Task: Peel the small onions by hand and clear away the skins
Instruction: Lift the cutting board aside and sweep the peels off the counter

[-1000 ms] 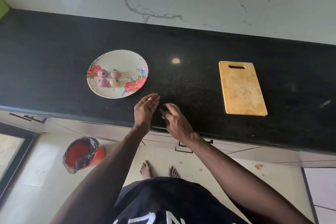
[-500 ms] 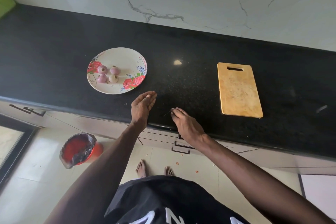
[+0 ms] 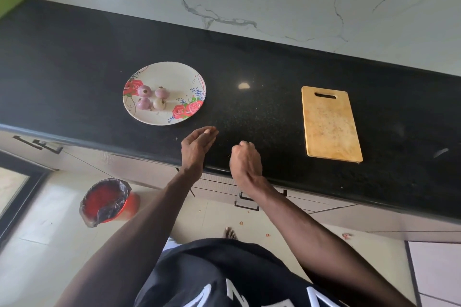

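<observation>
Several small peeled onions [image 3: 152, 97], purple and one pale, sit close together on the left of a floral plate [image 3: 177, 74] on the black counter [image 3: 259, 112]. My left hand [image 3: 197, 147] is cupped at the counter's front edge, just right of the plate, its palm turned towards my right hand. My right hand [image 3: 245, 159] hovers beside it with the fingers bunched together. Whether it pinches a scrap of skin is hidden by the fingers. A few tiny flecks lie on the counter around both hands.
A wooden cutting board [image 3: 329, 122] lies on the counter to the right. On the floor at the lower left stands a red bin [image 3: 107, 200] lined with a dark bag. Small skin scraps [image 3: 241, 223] dot the floor tiles near my foot.
My right hand pressed its fingertips down on the counter, then lifted with the fingers bunched and came back towards the cupped left hand. The left hand barely moved.
</observation>
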Motion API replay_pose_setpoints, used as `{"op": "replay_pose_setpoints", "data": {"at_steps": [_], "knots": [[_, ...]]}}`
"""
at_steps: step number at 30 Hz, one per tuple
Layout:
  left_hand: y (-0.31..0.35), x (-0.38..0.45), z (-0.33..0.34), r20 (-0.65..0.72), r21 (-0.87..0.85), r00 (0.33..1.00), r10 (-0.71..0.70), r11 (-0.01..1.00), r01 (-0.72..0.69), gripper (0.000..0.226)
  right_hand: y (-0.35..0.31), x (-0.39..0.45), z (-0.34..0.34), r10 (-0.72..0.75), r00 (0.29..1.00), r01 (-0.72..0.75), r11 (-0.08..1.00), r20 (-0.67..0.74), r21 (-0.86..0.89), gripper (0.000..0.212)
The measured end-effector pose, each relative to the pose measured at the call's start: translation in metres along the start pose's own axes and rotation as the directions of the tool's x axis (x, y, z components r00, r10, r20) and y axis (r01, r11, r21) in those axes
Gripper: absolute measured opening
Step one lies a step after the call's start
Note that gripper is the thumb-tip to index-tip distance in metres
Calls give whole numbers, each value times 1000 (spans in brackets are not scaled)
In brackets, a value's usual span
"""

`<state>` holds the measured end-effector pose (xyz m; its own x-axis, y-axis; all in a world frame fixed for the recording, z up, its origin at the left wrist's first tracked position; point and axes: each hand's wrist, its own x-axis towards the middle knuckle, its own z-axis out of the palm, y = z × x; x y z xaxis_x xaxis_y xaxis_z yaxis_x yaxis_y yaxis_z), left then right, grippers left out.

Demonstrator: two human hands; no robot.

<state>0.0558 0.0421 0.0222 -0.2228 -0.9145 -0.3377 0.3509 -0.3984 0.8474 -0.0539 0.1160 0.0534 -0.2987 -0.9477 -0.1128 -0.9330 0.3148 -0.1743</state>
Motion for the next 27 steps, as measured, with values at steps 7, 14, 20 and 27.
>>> {"op": "replay_pose_setpoints", "data": {"at_steps": [7,14,20,27], "knots": [[40,-13,-68,-150,10,981,127,992,-127,14,-90,25,7,240,865,-476,121,440,871,13],[90,-2,-214,-438,-62,896,76,991,-115,20,-217,50,27,-122,786,-610,-316,606,727,22],[124,-6,-366,-695,-144,714,-84,989,-23,21,-370,63,80,-310,606,-789,-117,732,604,24],[76,43,-527,-785,-132,563,-258,958,254,12,-479,110,239,-135,533,-834,79,835,545,28]]}}
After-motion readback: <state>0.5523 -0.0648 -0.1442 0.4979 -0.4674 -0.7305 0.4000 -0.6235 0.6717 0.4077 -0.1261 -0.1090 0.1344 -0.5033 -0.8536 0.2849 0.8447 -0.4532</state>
